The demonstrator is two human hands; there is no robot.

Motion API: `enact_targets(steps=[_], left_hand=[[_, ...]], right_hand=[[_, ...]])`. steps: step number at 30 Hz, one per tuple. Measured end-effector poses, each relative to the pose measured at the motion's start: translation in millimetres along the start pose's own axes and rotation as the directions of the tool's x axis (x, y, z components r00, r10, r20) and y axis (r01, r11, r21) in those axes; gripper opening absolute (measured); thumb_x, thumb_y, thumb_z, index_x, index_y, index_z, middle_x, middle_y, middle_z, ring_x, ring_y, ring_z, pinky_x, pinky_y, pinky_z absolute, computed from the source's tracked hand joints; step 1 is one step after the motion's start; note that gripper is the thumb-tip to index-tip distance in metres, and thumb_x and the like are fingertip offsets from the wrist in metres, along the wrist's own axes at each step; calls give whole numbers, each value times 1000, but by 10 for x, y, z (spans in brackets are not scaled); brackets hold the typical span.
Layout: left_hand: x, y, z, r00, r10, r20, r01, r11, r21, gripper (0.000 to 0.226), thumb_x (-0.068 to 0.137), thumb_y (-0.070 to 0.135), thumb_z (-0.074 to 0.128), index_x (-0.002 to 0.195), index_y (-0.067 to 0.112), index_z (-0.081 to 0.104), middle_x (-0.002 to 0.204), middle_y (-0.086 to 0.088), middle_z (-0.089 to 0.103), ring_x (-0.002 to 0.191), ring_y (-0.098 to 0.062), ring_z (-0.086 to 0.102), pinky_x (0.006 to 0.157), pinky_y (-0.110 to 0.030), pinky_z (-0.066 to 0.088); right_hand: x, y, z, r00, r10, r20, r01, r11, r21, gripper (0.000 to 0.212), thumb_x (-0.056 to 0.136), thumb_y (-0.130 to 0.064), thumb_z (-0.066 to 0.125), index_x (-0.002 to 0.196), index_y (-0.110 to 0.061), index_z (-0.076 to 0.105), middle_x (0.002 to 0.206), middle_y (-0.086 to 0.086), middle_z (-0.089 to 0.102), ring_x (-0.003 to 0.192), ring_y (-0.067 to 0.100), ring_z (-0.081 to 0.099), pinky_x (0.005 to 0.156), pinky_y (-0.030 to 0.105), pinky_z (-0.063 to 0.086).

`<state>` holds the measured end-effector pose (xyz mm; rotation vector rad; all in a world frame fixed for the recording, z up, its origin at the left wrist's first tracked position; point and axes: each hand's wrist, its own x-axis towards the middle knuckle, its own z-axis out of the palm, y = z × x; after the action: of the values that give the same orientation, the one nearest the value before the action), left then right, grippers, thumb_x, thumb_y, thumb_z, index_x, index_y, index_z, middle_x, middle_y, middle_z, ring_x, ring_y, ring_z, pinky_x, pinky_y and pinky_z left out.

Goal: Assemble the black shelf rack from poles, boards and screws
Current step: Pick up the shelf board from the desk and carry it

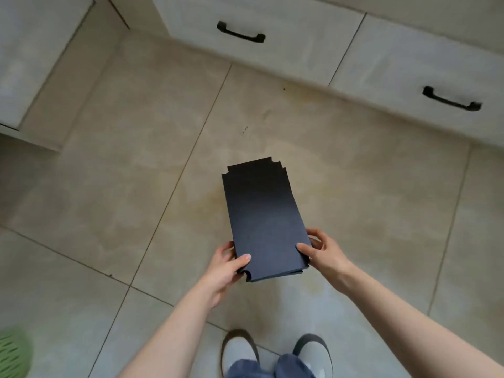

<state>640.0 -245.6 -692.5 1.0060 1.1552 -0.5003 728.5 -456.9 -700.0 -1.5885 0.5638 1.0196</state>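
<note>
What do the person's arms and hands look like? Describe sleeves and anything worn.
Both forearms are bare to the frame's lower edge: no sleeves, gloves, watch or rings show. The left hand and right hand have short, plain nails. Lower down, blue trousers and grey-and-white shoes are visible.

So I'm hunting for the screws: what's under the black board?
Under the black board, held by the left hand and right hand, only tiled floor shows around it. The patch directly beneath is covered; no screws visible.
</note>
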Motion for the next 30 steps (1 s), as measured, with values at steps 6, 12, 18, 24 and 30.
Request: enact_targets(steps=[6,12,18,24,30], left_hand=[[558,-188,-22,998,49,37,-50,998,36,51,93,-7,60,135,15,41,141,-7,57,127,-24,55,83,-29,51],[805,-351,93,993,115,39,-118,989,86,49,92,-10,61,130,15,43,141,-8,55,124,-22,56,90,-31,52],[943,-343,138,989,144,24,-145,952,270,62,92,-2,66,146,14,40,137,6,47,117,-18,56,103,-37,49],[1029,-311,180,996,90,-2,-82,918,388,66,94,10,67,151,18,36,152,-6,41,127,-25,53,109,-41,44],[751,-168,202,997,58,-41,-34,895,444,70,98,12,62,157,14,23,157,-4,37,137,-24,43,112,-37,38]], right_hand=[[382,333,31,998,9,-68,-8,1000,20,31,96,-1,56,122,-19,51,116,1,68,100,12,66,76,21,51],[560,504,-48,991,-23,-132,16,999,-51,35,96,-1,56,125,-20,50,120,0,65,110,15,63,88,29,51],[715,502,-59,989,-35,-143,16,991,-130,44,95,3,53,134,-18,53,127,-3,62,117,19,60,102,41,50],[848,546,-78,993,13,-114,-33,984,-174,53,95,1,55,143,-20,47,134,-3,59,108,9,60,90,27,48],[663,401,-105,974,87,-208,-138,960,-244,63,97,-8,58,153,-11,28,152,5,41,135,26,45,104,36,40]])
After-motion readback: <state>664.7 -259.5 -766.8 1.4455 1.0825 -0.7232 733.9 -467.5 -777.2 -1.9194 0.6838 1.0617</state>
